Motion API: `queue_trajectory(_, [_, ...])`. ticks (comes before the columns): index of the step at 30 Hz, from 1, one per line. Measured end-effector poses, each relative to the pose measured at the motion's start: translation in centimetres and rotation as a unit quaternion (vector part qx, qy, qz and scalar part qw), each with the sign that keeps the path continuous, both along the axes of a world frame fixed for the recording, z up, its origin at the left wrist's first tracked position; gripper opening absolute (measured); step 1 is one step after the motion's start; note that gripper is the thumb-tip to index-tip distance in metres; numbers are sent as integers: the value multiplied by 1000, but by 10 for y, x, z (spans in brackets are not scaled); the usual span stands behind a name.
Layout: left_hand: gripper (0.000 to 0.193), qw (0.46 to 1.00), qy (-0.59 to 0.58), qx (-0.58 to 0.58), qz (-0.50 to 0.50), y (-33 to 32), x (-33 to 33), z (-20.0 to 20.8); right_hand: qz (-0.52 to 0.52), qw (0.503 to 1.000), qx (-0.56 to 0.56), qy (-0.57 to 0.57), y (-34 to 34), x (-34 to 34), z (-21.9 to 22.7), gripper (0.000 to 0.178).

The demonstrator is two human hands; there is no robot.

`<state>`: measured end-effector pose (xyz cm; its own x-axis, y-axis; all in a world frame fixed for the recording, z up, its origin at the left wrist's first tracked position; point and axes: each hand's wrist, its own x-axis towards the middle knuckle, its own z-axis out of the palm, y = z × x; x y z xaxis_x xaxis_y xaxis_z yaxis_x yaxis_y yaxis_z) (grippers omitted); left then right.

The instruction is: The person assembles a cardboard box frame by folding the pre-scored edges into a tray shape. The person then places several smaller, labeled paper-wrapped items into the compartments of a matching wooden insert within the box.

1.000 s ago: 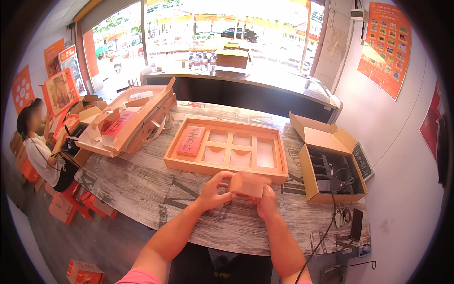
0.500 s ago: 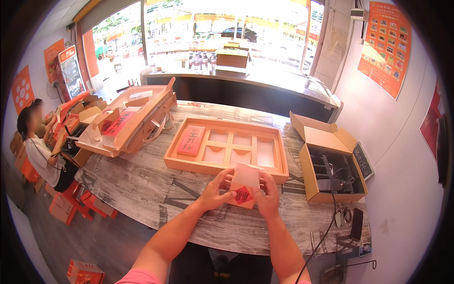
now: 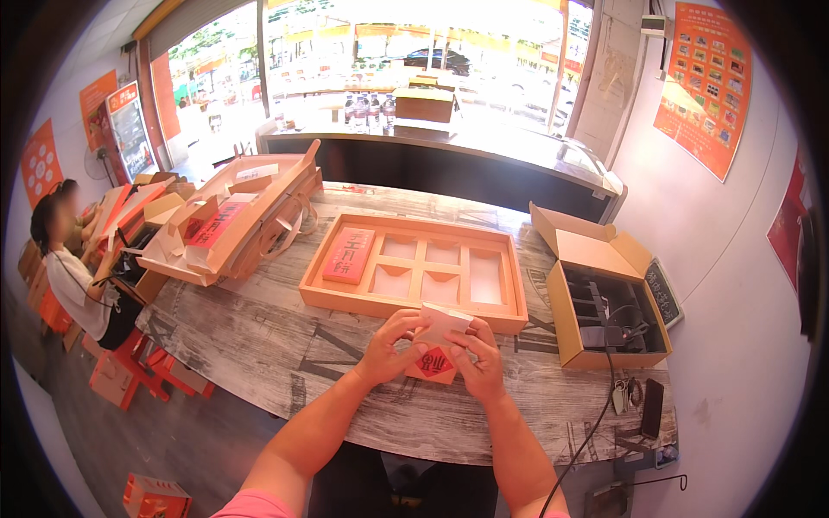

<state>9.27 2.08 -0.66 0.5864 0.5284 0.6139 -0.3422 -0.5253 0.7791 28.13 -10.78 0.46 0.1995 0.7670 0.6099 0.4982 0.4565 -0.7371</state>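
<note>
Over the near middle of the table, a small orange carton point(image 3: 435, 366) with a red diamond label and dark print is in both hands. Its pale flap point(image 3: 445, 323) stands at the top. My left hand point(image 3: 388, 349) grips the carton's left side, thumb on the front. On the other side my right hand point(image 3: 479, 358) has its fingers closed at the flap and upper edge. Just beyond lies a shallow orange gift box point(image 3: 363, 301) with several pale square compartments and one tall one at right. A red-labelled orange box point(image 3: 349, 256) fills its left end.
An open brown carton point(image 3: 577, 344) with black inserts and a cable stands at right, near keys and a phone point(image 3: 652, 409). Stacked orange gift boxes point(image 3: 194, 261) occupy the left. A seated person point(image 3: 76, 281) works beyond them.
The carton's pale flap has tilted, and its label front faces up more. My right fingers have moved up and inward onto the flap. At far left, the other person's orange box has shifted.
</note>
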Motion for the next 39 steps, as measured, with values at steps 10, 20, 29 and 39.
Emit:
queue_trajectory(10, [12, 997, 17, 67, 37, 2, -2, 7, -25, 999, 26, -11, 2, -4, 6, 14])
queue_trajectory(20, [24, 996, -26, -75, 45, -2, 3, 1, -24, 997, -9, 77, 4, -3, -5, 23])
queue_trajectory(29, [22, 998, 7, -45, 31, 3, 0, -2, -23, 994, -38, 101, 2, -8, 5, 24])
queue_trajectory(39, [18, 999, 15, -36, 29, 3, 1, -3, -15, 998, -14, 58, 4, -1, -5, 15])
